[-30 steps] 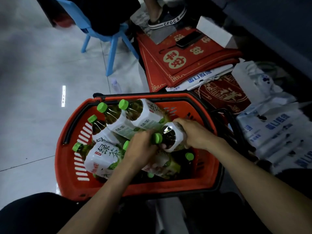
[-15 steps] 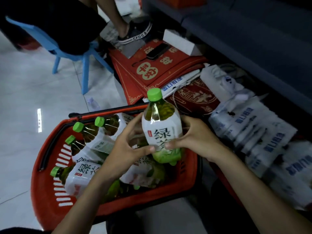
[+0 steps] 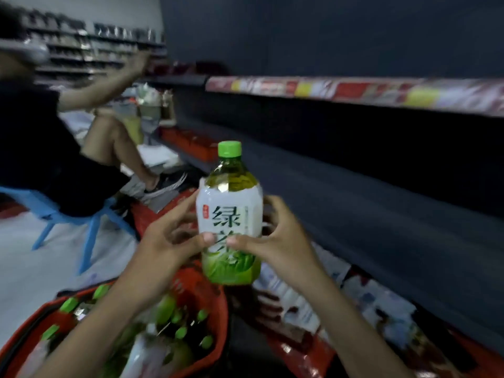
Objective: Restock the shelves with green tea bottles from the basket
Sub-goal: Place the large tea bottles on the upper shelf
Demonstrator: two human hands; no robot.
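A green tea bottle (image 3: 230, 214) with a green cap and a white label stands upright in mid-air, in front of the dark shelf (image 3: 381, 192). My left hand (image 3: 169, 241) holds its left side and my right hand (image 3: 281, 238) holds its right side, with both thumbs pressed on the label's front. Below, at the lower left, the red basket (image 3: 210, 293) holds several more green-capped bottles (image 3: 163, 312), blurred.
A person sits on a blue plastic chair (image 3: 68, 216) at the left, one arm stretched toward the far shelves. Red and white packets (image 3: 305, 304) lie on the floor along the shelf base. A shelf edge with coloured strips (image 3: 354, 91) runs above.
Both hands lifted one bottle out of the basket and raised it upright. My view swung up from the basket to the shelves.
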